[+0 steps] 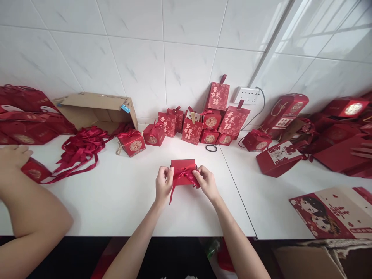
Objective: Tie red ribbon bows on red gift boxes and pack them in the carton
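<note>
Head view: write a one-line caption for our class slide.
Left hand and right hand hold a red box and its ribbon bow at a white table, more boxes behind.

Red boxes (233,121) read 吾家有囍; a card (334,214), 囍.

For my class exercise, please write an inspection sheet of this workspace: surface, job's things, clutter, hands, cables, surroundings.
Surface: white tabletop, dark seam right of centre.
Job's things: red box with a ribbon bow.
Clutter: ribbon heap, cardboard carton, black ring, many red gift boxes.
Hands: left hand and right hand pinch at the bow's opposite sides.
Cables: dark cable by the wall socket.
Surroundings: tiled wall behind; another person's arm at left, another hand at far right.
</note>
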`<state>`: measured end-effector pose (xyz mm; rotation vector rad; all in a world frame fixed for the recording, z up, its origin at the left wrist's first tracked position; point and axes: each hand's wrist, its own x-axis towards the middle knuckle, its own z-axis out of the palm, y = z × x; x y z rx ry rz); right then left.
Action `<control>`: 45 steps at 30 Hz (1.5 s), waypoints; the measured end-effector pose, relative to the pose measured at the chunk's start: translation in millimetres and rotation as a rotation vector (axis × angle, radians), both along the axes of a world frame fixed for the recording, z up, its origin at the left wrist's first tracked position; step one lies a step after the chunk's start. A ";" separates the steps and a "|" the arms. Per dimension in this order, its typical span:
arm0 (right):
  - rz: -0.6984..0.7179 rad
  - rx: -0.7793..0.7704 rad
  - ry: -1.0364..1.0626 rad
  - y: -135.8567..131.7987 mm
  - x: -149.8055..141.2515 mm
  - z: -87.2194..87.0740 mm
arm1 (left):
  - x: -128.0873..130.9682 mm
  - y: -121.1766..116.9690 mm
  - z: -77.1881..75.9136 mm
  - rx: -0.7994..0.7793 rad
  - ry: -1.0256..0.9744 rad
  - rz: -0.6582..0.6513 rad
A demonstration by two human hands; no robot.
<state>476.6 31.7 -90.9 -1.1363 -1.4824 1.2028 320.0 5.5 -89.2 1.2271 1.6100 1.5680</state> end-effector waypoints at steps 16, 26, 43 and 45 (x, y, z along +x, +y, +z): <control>-0.017 -0.206 0.311 -40.8 2.0 -13.2 | 10.2 -38.7 -4.2 -0.040 -0.044 -0.023; -0.066 -0.049 0.136 -39.8 27.5 0.5 | 1.4 -27.2 1.2 -0.019 0.043 -0.185; 0.120 0.297 -0.399 -56.8 20.9 6.6 | -25.8 -36.7 62.1 -0.021 0.386 -0.270; 0.113 0.326 -0.408 -57.8 19.7 6.0 | -20.7 -41.8 72.2 0.011 0.566 -0.311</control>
